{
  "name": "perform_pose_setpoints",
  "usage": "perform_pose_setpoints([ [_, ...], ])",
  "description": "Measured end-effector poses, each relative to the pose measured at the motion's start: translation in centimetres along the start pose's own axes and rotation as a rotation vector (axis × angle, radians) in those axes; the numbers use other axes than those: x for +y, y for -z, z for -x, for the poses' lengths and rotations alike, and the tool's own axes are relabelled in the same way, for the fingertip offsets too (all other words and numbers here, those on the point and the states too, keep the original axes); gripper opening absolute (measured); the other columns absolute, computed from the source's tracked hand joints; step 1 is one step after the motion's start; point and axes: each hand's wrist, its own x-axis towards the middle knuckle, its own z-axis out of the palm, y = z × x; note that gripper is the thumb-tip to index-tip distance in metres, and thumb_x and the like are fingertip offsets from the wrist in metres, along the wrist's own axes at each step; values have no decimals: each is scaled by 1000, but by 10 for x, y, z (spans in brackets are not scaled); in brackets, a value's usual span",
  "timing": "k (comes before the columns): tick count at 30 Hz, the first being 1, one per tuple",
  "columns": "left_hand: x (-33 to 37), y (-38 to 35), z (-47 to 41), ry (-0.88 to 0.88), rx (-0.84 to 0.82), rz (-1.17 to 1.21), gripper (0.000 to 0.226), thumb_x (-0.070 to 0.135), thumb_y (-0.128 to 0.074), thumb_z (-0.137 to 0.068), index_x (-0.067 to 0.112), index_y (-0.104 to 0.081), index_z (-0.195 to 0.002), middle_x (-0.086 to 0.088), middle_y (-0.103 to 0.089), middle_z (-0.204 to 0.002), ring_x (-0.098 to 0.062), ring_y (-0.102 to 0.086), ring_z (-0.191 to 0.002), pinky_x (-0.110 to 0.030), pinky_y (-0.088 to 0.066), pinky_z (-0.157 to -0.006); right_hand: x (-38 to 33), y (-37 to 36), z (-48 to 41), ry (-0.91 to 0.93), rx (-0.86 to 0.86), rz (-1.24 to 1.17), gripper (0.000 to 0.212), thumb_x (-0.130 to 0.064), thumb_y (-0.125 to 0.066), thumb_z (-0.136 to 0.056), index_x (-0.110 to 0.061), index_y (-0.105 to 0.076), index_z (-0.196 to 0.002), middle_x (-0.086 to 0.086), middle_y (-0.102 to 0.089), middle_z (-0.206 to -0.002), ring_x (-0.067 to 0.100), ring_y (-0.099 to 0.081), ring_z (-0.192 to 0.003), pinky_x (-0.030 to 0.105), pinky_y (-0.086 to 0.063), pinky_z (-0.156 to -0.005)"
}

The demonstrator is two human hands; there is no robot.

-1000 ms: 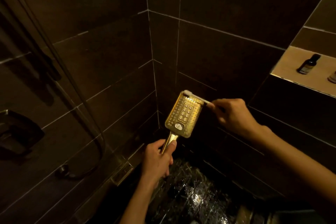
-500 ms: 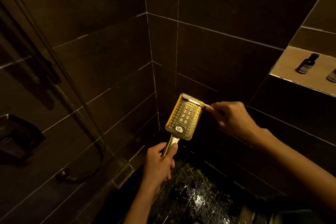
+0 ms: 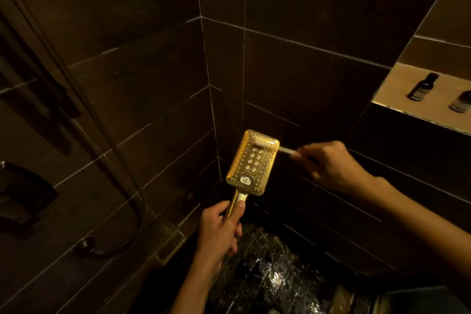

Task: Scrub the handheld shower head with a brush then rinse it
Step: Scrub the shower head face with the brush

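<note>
Shower head (image 3: 252, 162) between both hands (brush (image 3: 260, 144) atop).

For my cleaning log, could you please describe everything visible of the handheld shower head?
The shower head is a rounded rectangle, shiny gold metal by its look, its face dotted with nozzles, a pale button near the neck. It stands upright, facing the camera. The left hand grips its handle; the white head of the brush touches its upper face.

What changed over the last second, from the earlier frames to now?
The brush head slid from the top rim of the shower head down onto its face, just above the central nozzles. Unchanged: the left hand grips the handle, and the right hand holds the brush.
</note>
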Motion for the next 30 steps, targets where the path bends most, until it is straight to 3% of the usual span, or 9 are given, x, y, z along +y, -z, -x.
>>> perform_pose_setpoints([
  [2, 1, -1, 2, 2, -10, -3, 22, 33, -62, -94, 13, -70, -88, -4, -53, -55, -12, -40, -36, -23, -32, -34, 2, 3, -1, -5, 15, -5, 50, -47, -41, -103, -12, -76, -94, -3, -68, -73, 8, -63, -56, 23, -50, -51],
  [5, 3, -2, 5, -3, -4, 7, 26, 33, -62, -94, 8, -69, -87, -4, -53, -55, -13, -39, -37, -22, -31, -34, -10, -4, 3, 149, -129, -55, 51, -50, -40, -103, -13, -76, -99, -2, -69, -78, 7, -64, -62, 17, -49, -57],
  [8, 5, -1, 6, 2, -4, 19, 29, 34, -63, -94, 6, -68, -89, -4, -52, -55, -14, -40, -39, -22, -32, -35, -5, 6, -6, 41, 20, -11, 65, -59, -30, -103, -13, -76, -95, -4, -68, -75, 6, -61, -57, 14, -44, -51],
  [13, 9, -1, 10, 6, -8, 39, 34, 38, -63, -93, 4, -67, -92, -2, -53, -54, -15, -41, -40, -22, -33, -37, -15, 0, 0, 175, -125, -64, 55, -53, -39, -103, -12, -76, -96, -1, -69, -76, 8, -63, -61, 20, -50, -58],
  [16, 9, 0, 11, 17, -9, 37, 35, 38, -63, -92, 4, -67, -94, -2, -54, -55, -15, -41, -40, -23, -33, -38, -8, 14, -10, 11, 48, -24, 64, -56, -32, -102, -10, -77, -96, -1, -70, -75, 8, -64, -57, 25, -52, -52],
  [21, 6, 3, 15, 33, -9, 85, 28, 34, -64, -92, 7, -69, -92, -8, -53, -58, -13, -41, -37, -21, -31, -35, -24, 0, 3, 174, -144, -59, 45, -43, -45, -101, -11, -76, -94, -1, -68, -75, 9, -64, -61, 16, -48, -59],
  [25, 5, 3, 14, 27, -9, 100, 28, 33, -64, -92, 6, -69, -88, -13, -51, -61, -15, -40, -37, -20, -31, -36, -10, 11, -6, -4, 50, -30, 45, -43, -46, -103, -10, -77, -96, 1, -70, -73, 12, -64, -56, 30, -53, -52],
  [28, 5, 3, 16, 46, -9, 130, 23, 34, -65, -92, 12, -71, -87, -11, -52, -61, -12, -43, -38, -21, -32, -36, -25, 2, 4, 140, -147, -75, 42, -41, -46, -102, -12, -76, -95, -1, -69, -76, 9, -64, -62, 24, -51, -57],
  [30, 6, 3, 16, 53, -8, 149, 20, 34, -65, -92, 17, -72, -85, -9, -52, -60, -11, -44, -38, -22, -33, -36, -25, 2, 5, 134, -133, -47, 43, -42, -45, -102, -11, -75, -94, 0, -69, -76, 10, -64, -63, 26, -52, -57],
])
